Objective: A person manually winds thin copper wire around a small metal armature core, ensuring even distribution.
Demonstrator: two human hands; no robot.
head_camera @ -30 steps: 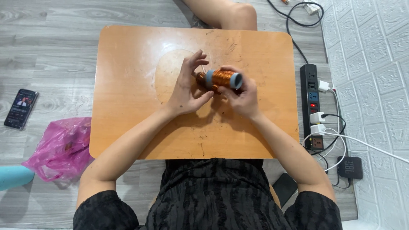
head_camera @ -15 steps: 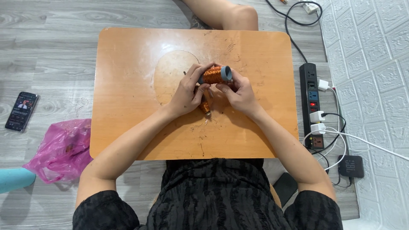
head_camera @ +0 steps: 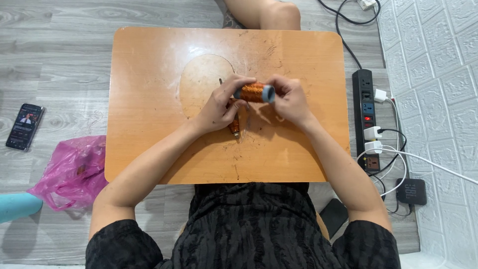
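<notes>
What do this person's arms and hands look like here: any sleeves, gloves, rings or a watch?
Both arms are bare from the short sleeves of a black, crinkle-textured top down. The left hand and right hand wear no gloves. No watch, bracelet or ring shows from this view, and no cables or markings are on the arms.

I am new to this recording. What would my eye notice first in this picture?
First, the copper wire spool with blue-grey ends, held level above the middle of the orange table between the left hand and the right hand. Next, the pink plastic bag on the grey floor at the left, and the black power strip with white plugs at the right.
</notes>
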